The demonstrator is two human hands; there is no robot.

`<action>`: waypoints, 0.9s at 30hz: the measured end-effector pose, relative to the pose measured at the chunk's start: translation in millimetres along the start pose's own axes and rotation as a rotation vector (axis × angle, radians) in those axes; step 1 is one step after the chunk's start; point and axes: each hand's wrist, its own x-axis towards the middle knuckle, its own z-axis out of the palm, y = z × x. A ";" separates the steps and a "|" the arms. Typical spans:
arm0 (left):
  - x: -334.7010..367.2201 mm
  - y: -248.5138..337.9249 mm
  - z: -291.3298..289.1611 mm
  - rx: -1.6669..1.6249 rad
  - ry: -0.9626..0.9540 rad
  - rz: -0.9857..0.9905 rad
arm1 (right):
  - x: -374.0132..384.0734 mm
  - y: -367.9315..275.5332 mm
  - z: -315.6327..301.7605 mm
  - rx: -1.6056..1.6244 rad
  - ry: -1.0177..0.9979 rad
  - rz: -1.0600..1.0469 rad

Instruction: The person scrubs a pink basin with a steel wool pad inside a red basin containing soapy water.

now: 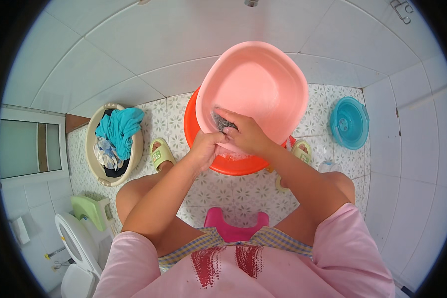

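A pink plastic basin [270,74] is held tilted over a larger orange-red basin [233,167], its inside facing me. My left hand [204,150] is closed on the pink basin's near left rim, the thumb over the edge. Inside that same corner, my right hand [251,135] presses a grey steel wool scourer [222,122] against the wall, with a little foam beside it. The right palm hides part of the scourer. Some suds show in the orange-red basin below.
A cream basin [90,144] of clothes stands at the left, with a turquoise garment [121,128] on top. By the right wall sits a blue basin [350,123]. A magenta stool [236,232] is between my legs. A toilet [77,243] and green stool [90,211] stand lower left.
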 end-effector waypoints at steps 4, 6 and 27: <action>-7.6 6.4 9.3 -0.036 0.028 -0.020 | 7.2 -10.7 -25.5 -0.367 -0.414 0.357; -8.6 14.3 20.9 -0.014 0.131 0.071 | 4.4 -6.3 -39.1 -0.692 -0.580 0.380; -11.3 -0.5 14.1 -0.008 0.034 -0.067 | 5.8 -12.5 -14.8 -0.406 -0.329 0.291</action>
